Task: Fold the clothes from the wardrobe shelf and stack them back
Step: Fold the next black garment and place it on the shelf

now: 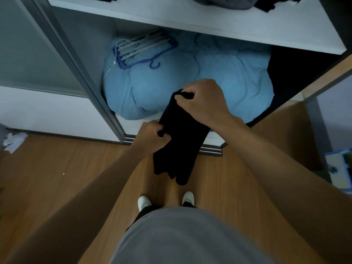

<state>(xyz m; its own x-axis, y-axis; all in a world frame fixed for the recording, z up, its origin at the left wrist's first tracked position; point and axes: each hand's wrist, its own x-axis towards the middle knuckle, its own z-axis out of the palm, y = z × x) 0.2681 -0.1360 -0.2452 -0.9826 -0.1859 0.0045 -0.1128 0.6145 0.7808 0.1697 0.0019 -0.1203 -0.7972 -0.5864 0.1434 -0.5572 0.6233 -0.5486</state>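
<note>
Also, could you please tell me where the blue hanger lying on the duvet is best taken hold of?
Pinch the blue hanger at the neck of its hook, coming from the front and above. It lies flat on the light blue duvet with the hook pointing out of the wardrobe, and pale rods crowd its middle.

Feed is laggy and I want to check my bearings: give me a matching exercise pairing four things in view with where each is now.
Things:
1 black cloth garment
2 blue plastic hanger rack
3 light blue puffy duvet
4 white crumpled scraps

Places:
A on the wooden floor, far left
B fills the wardrobe bottom compartment
C gripped by left hand and right hand
D lying on top of bedding

Pairs: 1-C, 2-D, 3-B, 4-A
</note>
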